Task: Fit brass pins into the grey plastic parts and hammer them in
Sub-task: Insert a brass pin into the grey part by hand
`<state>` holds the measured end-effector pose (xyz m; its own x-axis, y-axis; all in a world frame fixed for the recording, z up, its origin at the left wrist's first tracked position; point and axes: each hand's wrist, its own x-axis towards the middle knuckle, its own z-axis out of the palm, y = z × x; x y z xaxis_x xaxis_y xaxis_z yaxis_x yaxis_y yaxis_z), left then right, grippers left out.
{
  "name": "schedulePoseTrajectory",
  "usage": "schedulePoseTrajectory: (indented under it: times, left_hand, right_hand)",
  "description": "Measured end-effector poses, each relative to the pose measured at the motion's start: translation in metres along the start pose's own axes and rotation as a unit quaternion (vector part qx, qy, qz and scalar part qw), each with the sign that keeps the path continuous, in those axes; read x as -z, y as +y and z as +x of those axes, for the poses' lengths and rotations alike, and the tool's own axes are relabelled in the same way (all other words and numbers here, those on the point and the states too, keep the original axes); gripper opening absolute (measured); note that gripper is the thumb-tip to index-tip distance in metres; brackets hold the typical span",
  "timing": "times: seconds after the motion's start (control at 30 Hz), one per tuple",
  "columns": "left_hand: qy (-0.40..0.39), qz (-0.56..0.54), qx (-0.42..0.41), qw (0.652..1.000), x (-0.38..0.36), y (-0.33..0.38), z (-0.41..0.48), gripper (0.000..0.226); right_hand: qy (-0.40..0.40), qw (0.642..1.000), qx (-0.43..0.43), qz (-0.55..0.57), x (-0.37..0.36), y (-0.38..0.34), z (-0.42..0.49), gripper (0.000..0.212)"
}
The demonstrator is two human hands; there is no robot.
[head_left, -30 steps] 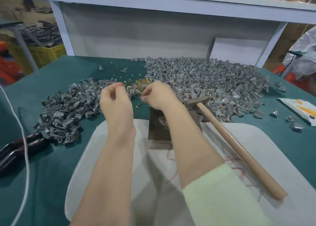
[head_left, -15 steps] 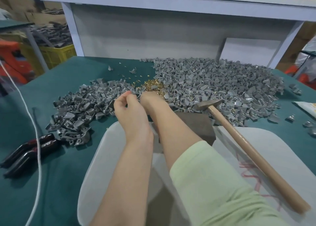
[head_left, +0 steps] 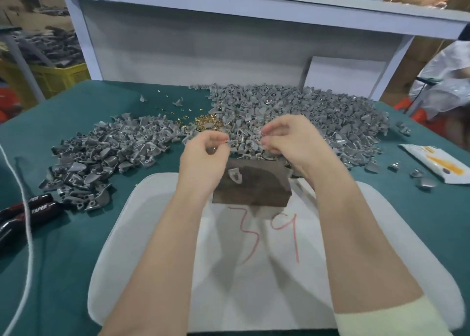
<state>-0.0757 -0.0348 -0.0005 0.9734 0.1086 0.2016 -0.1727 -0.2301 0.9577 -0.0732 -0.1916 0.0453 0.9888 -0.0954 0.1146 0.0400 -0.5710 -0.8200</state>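
My left hand [head_left: 203, 157] hovers over the left edge of a dark block [head_left: 256, 185], fingers curled, with small brass pins glinting at its fingertips. My right hand [head_left: 287, 137] is raised beside it over the block's far edge, finger and thumb pinching what looks like a small brass pin. One grey plastic part [head_left: 235, 175] lies flat on the block. Just beyond my left hand sits a small heap of loose brass pins [head_left: 208, 124]. The hammer is out of sight.
A big pile of grey parts [head_left: 305, 106] spreads behind the block and a smaller pile [head_left: 106, 152] lies to the left. The block stands on a white board [head_left: 254, 272]. Black-handled pliers [head_left: 28, 211] and a white cord [head_left: 25, 234] lie left, a printed packet [head_left: 437, 165] right.
My right hand has drawn back from the pin heap and moved right, so the hands are now apart above the block. The hammer is no longer visible.
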Motion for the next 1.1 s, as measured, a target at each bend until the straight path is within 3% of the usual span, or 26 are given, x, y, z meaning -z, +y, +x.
schedulePoseTrajectory:
  times: [0.1, 0.23, 0.37, 0.5, 0.67, 0.83, 0.97, 1.1]
  left_hand:
    - [-0.099, 0.119, 0.037, 0.987, -0.002, 0.000, -0.004, 0.022]
    - [-0.155, 0.197, 0.068, 0.966, 0.004, 0.007, -0.008, 0.028]
    - [-0.134, 0.267, 0.030, 0.954, 0.003, 0.008, -0.010, 0.019]
    - [-0.138, 0.269, -0.009, 0.953, -0.004, 0.006, -0.012, 0.007]
    - [-0.118, 0.317, -0.036, 0.940, -0.011, 0.002, -0.012, 0.014]
    - [-0.102, 0.286, -0.046, 0.952, -0.012, -0.002, -0.010, 0.003]
    - [-0.124, 0.318, -0.066, 0.938, -0.015, -0.001, -0.013, 0.016]
    - [-0.119, 0.319, -0.092, 0.936, -0.019, 0.001, -0.015, 0.008]
  right_hand:
    - [-0.002, 1.000, 0.003, 0.013, 0.001, 0.016, -0.015, 0.016]
    - [0.026, 0.999, 0.033, 0.006, -0.011, 0.031, -0.016, 0.029]
    - [0.036, 0.998, 0.052, 0.004, -0.020, 0.037, -0.011, 0.035]
    - [0.042, 0.998, 0.051, -0.007, -0.020, 0.041, -0.010, 0.028]
    - [0.050, 0.997, 0.061, -0.017, -0.022, 0.040, -0.013, 0.024]
    - [0.059, 0.997, 0.055, -0.009, -0.020, 0.039, -0.014, 0.023]
    - [0.058, 0.997, 0.042, 0.011, -0.020, 0.038, -0.015, 0.021]
    - [0.063, 0.997, 0.052, 0.009, -0.019, 0.035, -0.015, 0.018]
